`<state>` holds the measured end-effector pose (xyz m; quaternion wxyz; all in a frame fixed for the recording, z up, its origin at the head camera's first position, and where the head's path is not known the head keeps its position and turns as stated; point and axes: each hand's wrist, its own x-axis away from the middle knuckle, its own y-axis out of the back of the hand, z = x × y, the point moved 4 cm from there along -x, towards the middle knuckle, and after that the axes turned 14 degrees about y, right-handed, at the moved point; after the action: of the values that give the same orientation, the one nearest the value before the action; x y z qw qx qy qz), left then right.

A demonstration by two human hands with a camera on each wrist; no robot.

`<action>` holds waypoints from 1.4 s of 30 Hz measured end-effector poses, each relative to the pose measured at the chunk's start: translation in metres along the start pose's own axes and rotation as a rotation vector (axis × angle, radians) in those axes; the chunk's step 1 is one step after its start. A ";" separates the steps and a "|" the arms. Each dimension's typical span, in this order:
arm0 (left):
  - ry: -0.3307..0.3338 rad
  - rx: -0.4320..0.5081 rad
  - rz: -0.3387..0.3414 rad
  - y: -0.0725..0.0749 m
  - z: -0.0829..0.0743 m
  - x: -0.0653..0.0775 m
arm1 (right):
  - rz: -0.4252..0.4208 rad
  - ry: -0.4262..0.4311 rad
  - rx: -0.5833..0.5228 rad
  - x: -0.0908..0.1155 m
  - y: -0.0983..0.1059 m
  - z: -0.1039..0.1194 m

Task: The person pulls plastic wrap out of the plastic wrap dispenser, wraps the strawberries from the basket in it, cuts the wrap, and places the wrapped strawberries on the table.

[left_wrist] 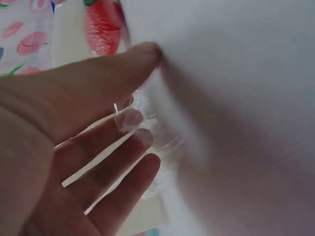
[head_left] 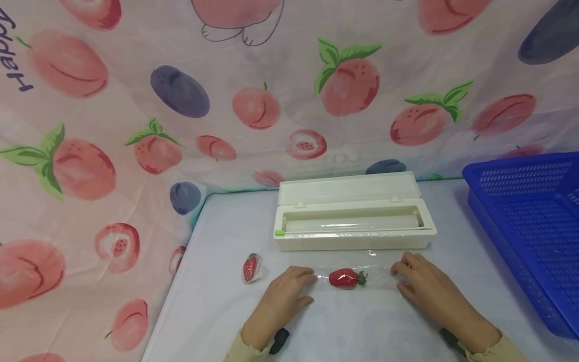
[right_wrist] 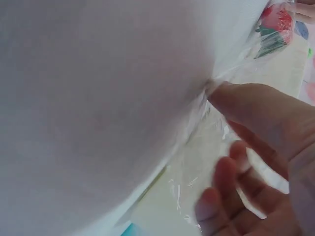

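Observation:
A red strawberry with a green leafy top (head_left: pixel 346 278) lies wrapped in a strip of clear plastic wrap (head_left: pixel 380 279) on the table. At the strip's left end is my left hand (head_left: pixel 282 296); its thumb stands apart from the fingers, which touch the wrap (left_wrist: pixel 135 105). My right hand (head_left: pixel 427 284) is at the other end, where the film gathers at the thumb tip (right_wrist: pixel 216 91) and seems pinched there; the index fingertip is hidden behind the thumb. A second strawberry in plastic wrap (head_left: pixel 250 267) lies left of my left hand.
Behind the strawberry stands a white plastic wrap dispenser (head_left: pixel 353 243), its lid (head_left: pixel 348 190) raised and a roll inside. A green slider (head_left: pixel 280 233) sits on its left front edge. To the right is a blue basket (head_left: pixel 506 251). A fruit-print cloth (head_left: pixel 217 115) hangs behind the white table (head_left: pixel 217 221).

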<state>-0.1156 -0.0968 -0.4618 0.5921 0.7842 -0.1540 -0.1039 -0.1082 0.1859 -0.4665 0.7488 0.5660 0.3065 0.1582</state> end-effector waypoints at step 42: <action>0.103 0.132 -0.021 -0.001 0.027 -0.001 | -0.215 0.360 0.032 0.012 0.008 -0.009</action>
<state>-0.1256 -0.1206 -0.4707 0.5453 0.8273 -0.1216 -0.0590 -0.1041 0.2021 -0.4634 0.6852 0.5045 0.4966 0.1711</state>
